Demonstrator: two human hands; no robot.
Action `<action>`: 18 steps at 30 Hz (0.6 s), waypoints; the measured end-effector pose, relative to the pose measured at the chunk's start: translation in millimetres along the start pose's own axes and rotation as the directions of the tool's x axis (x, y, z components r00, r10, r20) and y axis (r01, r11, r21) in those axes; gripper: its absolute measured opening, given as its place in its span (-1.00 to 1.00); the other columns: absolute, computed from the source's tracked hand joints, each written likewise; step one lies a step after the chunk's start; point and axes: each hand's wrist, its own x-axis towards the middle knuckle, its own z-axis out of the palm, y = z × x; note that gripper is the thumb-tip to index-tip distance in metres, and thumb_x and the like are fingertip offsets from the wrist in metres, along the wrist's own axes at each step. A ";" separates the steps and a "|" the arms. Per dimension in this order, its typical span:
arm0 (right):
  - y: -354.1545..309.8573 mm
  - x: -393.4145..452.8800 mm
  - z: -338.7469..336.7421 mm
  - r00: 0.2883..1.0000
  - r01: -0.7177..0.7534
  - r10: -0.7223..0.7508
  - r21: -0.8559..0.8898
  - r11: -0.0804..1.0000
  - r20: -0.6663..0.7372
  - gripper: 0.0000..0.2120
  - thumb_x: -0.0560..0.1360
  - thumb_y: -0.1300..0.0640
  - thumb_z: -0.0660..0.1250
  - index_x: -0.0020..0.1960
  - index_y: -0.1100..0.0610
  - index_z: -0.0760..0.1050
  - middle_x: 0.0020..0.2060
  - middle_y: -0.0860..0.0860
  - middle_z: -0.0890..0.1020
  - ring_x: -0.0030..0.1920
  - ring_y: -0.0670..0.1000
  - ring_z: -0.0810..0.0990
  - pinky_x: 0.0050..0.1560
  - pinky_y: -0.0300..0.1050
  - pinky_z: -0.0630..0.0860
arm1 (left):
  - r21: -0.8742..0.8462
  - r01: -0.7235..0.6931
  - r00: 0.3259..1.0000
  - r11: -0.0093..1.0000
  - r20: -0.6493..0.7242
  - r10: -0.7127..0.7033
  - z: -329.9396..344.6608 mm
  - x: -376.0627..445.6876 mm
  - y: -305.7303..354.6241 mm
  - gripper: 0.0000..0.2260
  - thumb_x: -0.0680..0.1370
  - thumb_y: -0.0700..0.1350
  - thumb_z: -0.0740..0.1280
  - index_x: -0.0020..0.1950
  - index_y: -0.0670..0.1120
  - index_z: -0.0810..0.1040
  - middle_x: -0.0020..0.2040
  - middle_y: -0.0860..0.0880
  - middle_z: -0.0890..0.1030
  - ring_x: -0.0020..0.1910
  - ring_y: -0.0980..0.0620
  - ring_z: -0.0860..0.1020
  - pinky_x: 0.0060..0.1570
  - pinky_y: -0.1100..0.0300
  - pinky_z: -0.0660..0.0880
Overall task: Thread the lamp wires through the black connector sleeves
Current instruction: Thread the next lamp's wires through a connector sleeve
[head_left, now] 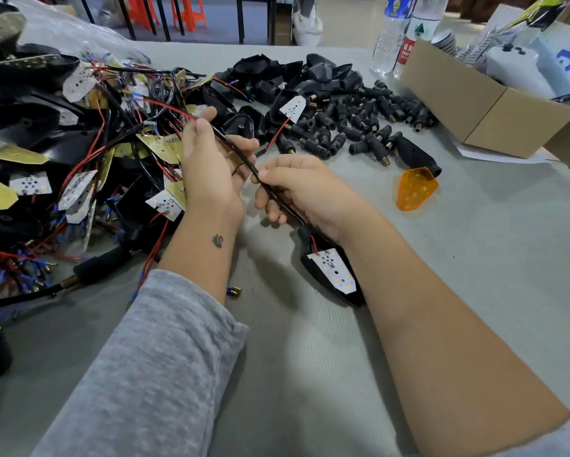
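Two arms reach out over the grey table (475, 258). One has a grey sleeve (151, 364) on the left, and the other is bare on the right.

Just past the arms, near the middle, a lamp (331, 270) lies on the table. It is a black shell with a white board of tiny lights on top. A red wire goes into it at the far end.

From the lamp a black sleeve (244, 156) runs up and away to the left. The right hand (305, 189) is curled round the sleeve and pinches it between thumb and finger. The left hand (212, 159) is a little farther off, with its fingers bent round the same sleeve higher up. A red wire (165, 105) comes out of the far end of the sleeve, past the left thumb.

On the left is a big messy pile (62, 153) of black shells, red wires, white boards and yellow boards. Far in the middle sits a heap of black connectors (353, 120) with little brass tips, and black shells behind them.

An orange lens (415, 189) lies to the right of the hands. Farther right is an open box (488, 107). Two water bottles (405, 31) stand at the far side.
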 end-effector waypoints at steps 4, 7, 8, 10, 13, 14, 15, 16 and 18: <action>-1.2 -1.0 -1.4 0.999 -0.029 0.029 0.014 0.999 -0.013 -0.81 0.58 0.34 0.17 -0.19 0.24 0.45 -0.46 0.10 0.53 -0.53 -0.01 0.46 -0.51 -0.23 0.42 | -0.080 0.049 0.999 0.996 -0.018 -0.050 0.5 -0.9 1.7 -0.79 0.70 -0.07 0.08 -0.04 -0.04 0.46 -0.35 0.01 0.60 -0.32 0.04 0.61 -0.25 0.15 0.53; -0.9 -1.4 -8.2 0.998 -0.055 0.055 -0.037 0.998 -0.024 -0.81 0.53 0.33 0.22 -0.25 0.22 0.46 -0.42 0.13 0.51 -0.47 0.02 0.46 -0.43 -0.20 0.40 | -0.122 0.062 0.997 0.991 -0.039 -0.067 1.0 0.0 4.4 -0.79 0.69 -0.08 0.10 -0.07 -0.05 0.45 -0.32 0.00 0.60 -0.32 0.05 0.60 -0.23 0.16 0.56; -1.1 -1.7 -10.4 0.998 -0.064 0.062 -0.081 0.995 -0.018 -0.86 0.49 0.30 0.25 -0.25 0.21 0.47 -0.37 0.17 0.51 -0.43 0.05 0.44 -0.38 -0.18 0.36 | -0.147 0.061 0.997 0.987 -0.044 -0.068 1.3 0.5 4.5 -0.78 0.70 -0.09 0.09 -0.07 -0.06 0.45 -0.32 -0.01 0.59 -0.33 0.05 0.59 -0.24 0.17 0.56; -1.9 -3.1 -12.8 0.997 -0.073 0.075 -0.149 0.986 0.008 -0.94 0.40 0.24 0.31 -0.23 0.20 0.47 -0.32 0.20 0.47 -0.40 0.05 0.40 -0.37 -0.18 0.30 | -0.171 0.055 0.997 0.984 -0.051 -0.065 2.9 2.0 4.2 -0.76 0.71 -0.12 0.07 -0.08 -0.10 0.44 -0.33 -0.04 0.53 -0.40 0.07 0.53 -0.33 0.23 0.52; -1.7 -5.5 -12.2 0.999 -0.033 0.038 -0.159 0.987 0.029 -0.85 0.51 0.29 0.29 -0.24 0.23 0.49 -0.45 0.08 0.48 -0.52 -0.06 0.40 -0.52 -0.27 0.31 | -0.140 0.073 0.995 0.987 -0.064 -0.083 3.0 5.4 3.2 -0.74 0.71 -0.14 0.02 -0.10 -0.11 0.41 -0.40 -0.01 0.43 -0.54 0.14 0.35 -0.53 0.33 0.31; -2.5 -6.5 -11.6 1.000 -0.012 0.013 -0.137 0.990 0.007 -0.82 0.55 0.28 0.26 -0.23 0.23 0.51 -0.46 0.05 0.49 -0.53 -0.06 0.39 -0.54 -0.27 0.30 | -0.108 0.088 0.993 0.990 -0.067 -0.095 2.1 7.4 2.8 -0.74 0.71 -0.15 0.01 -0.10 -0.10 0.40 -0.44 0.02 0.41 -0.57 0.16 0.28 -0.56 0.34 0.23; -3.7 -6.6 -12.0 0.999 0.013 -0.018 -0.111 0.994 -0.042 -0.81 0.56 0.26 0.25 -0.22 0.22 0.52 -0.46 0.04 0.49 -0.54 -0.06 0.38 -0.54 -0.27 0.29 | -0.064 0.106 0.992 0.992 -0.065 -0.110 1.2 8.9 2.1 -0.74 0.71 -0.15 0.01 -0.10 -0.09 0.40 -0.49 0.05 0.39 -0.59 0.17 0.22 -0.59 0.35 0.17; -5.2 -6.1 -13.4 0.992 0.042 -0.053 -0.090 0.995 -0.116 -0.81 0.57 0.24 0.24 -0.21 0.22 0.53 -0.46 0.04 0.49 -0.54 -0.05 0.37 -0.53 -0.28 0.26 | -0.012 0.126 0.990 0.992 -0.056 -0.127 0.4 9.4 0.7 -0.74 0.71 -0.15 0.00 -0.09 -0.08 0.41 -0.52 0.07 0.38 -0.60 0.17 0.19 -0.61 0.35 0.13; -8.9 -4.8 -18.9 0.948 0.101 -0.118 -0.071 0.992 -0.296 -0.83 0.54 0.22 0.25 -0.20 0.19 0.54 -0.46 0.04 0.50 -0.54 -0.03 0.35 -0.50 -0.27 0.23 | 0.114 0.159 0.987 0.981 -0.026 -0.157 0.2 9.0 -2.5 -0.75 0.71 -0.17 -0.01 -0.06 -0.06 0.42 -0.57 0.09 0.37 -0.63 0.18 0.16 -0.62 0.35 0.10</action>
